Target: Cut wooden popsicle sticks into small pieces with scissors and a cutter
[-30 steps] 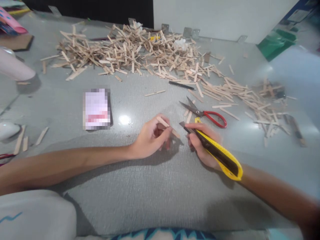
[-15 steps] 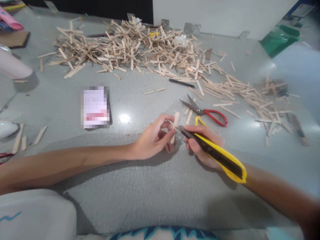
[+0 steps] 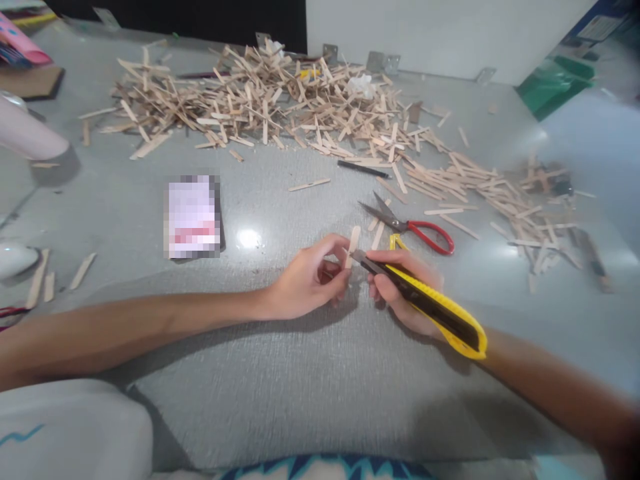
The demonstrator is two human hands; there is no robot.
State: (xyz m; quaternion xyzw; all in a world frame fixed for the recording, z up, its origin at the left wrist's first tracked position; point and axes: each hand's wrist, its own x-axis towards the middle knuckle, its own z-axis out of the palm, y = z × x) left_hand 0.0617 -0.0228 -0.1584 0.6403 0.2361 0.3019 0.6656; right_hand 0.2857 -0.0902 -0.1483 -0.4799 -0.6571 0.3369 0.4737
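Pinching wooden stick (image 3: 355,238) between thumb and fingers of left hand (image 3: 313,277). Gripping yellow cutter (image 3: 425,303) in right hand (image 3: 407,313), apparently with blade against stick. Judged in progress; unable to confirm any finished cut. Noted beyond: scissors (image 3: 399,225), then stick pile (image 3: 265,100).

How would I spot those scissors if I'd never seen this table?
Find the gray table and the heap of wooden sticks along its far side. Between that heap and the right hand lie the open scissors. Red handles set them apart from the yellow cutter that hand holds.
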